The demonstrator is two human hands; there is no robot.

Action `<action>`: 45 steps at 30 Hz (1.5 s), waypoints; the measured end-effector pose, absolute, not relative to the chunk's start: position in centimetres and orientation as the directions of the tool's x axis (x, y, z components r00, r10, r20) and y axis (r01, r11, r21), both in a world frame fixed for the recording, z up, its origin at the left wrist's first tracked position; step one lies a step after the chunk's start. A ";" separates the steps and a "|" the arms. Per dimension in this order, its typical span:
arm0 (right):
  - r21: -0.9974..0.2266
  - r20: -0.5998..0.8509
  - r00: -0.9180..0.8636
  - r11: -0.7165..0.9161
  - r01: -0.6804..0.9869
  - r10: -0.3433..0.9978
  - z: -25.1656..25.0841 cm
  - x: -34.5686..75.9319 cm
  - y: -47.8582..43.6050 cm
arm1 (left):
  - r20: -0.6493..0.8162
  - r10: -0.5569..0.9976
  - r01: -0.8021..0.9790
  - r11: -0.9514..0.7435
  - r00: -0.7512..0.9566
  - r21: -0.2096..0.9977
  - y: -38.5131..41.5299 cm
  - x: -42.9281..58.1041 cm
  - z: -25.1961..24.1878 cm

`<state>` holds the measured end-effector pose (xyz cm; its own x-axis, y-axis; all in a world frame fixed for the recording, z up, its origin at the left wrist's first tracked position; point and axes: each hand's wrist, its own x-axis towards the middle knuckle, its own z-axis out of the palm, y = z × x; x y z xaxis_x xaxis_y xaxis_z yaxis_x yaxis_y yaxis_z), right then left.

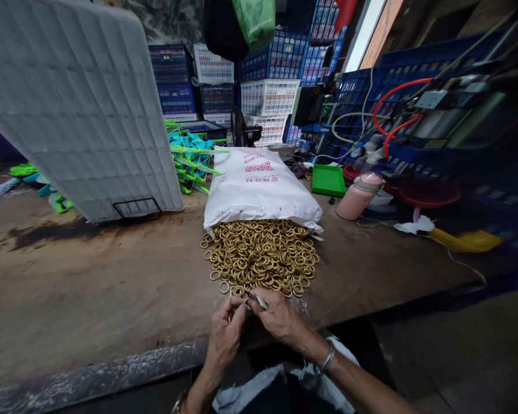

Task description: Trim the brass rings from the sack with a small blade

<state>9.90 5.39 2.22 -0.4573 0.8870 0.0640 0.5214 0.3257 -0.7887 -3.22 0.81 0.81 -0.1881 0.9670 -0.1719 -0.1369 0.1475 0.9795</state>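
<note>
A heap of gold-coloured rings (263, 256) spills from the mouth of a white sack (259, 192) onto the table. Just in front of the heap, my left hand (225, 333) is closed on a gold ring (230, 317), part of which shows between the fingers. My right hand (280, 317) grips a small tool (260, 301) with a pale handle and a dark, thin tip; its exact kind is hard to make out. Both hands' fingertips nearly meet, the tool's tip close to the left fingers. Fingers partly hide the held ring.
A large white ribbed panel (90, 109) stands on the wooden table (112, 287) at left. Green and blue plastic parts (192, 158) lie behind it. Rightward are a green tray (328, 180), a pink bottle (359, 196) and a yellow object (464, 240). Stacked crates (270, 96) fill the back.
</note>
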 end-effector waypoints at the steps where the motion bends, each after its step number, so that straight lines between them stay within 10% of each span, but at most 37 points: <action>1: -0.817 0.042 -0.437 0.282 0.502 0.898 2.4 9.8 5.3 | -0.122 0.975 -0.103 0.104 -0.188 0.989 0.8 -3.2 0.9; 11: -0.942 -0.313 -0.375 -0.234 0.242 0.872 1.8 9.4 4.8 | -0.086 0.984 -0.066 0.076 -0.158 0.995 0.4 -2.7 1.4; 17: -0.926 -0.188 -0.280 -0.075 0.370 0.941 1.9 9.2 5.2 | -0.313 0.949 -0.235 0.297 -0.035 0.926 0.0 -2.5 1.2; 31: -0.936 -0.141 -0.348 -0.010 0.352 0.927 2.9 9.7 4.7 | -0.352 0.934 -0.411 0.346 0.063 0.844 -0.7 -2.3 1.7; 45: -0.575 -0.023 -0.508 0.404 0.711 0.861 2.2 10.1 3.5 | -0.326 0.943 -0.338 0.284 -0.073 0.897 -0.4 -2.3 1.6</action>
<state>10.09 3.49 2.16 -0.5081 0.8610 -0.0232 0.7111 0.4042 -0.5753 -2.31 -0.39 1.64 -0.0731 0.9426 -0.3258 -0.3384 0.2839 0.8972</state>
